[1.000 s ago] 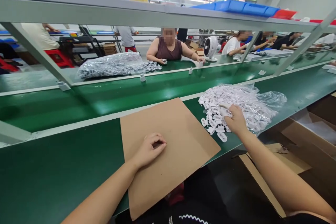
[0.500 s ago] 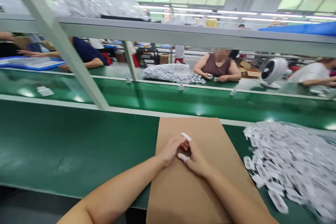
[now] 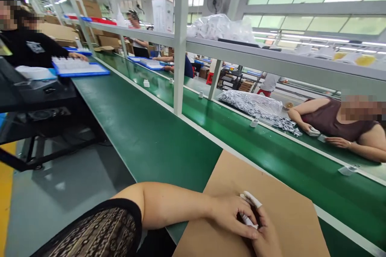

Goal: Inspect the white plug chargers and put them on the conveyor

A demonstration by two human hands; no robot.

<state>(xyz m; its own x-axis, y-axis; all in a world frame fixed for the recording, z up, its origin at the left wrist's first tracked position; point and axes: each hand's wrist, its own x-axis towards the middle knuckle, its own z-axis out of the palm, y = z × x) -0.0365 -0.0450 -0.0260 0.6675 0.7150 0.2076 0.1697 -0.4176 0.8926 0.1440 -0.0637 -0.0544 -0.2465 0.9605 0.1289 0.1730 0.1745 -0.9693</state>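
A brown cardboard sheet [image 3: 292, 204] lies on the green bench [image 3: 157, 128] in front of me. Over it, my left hand [image 3: 233, 215] has its fingers closed on a white finger cover [image 3: 249, 221], which seems to sit on my right thumb. My right hand [image 3: 267, 229] is against it, partly cut off by the bottom edge. Its forefinger wears another white cover and stands apart from the thumb. No other object shows in my right hand.
Beyond a white rail, a green conveyor [image 3: 229, 124] carries small white pieces. A post [image 3: 181, 48] rises from the rail to a shelf [image 3: 286, 54]. Across sit a person [image 3: 328, 116] and a bag of parts [image 3: 256, 102]. Another person [image 3: 33, 46] works beside blue trays at far left.
The view has swung left, so the white parts pile at the right is out of sight. My left fingers have closed on the white cover at my right thumb.
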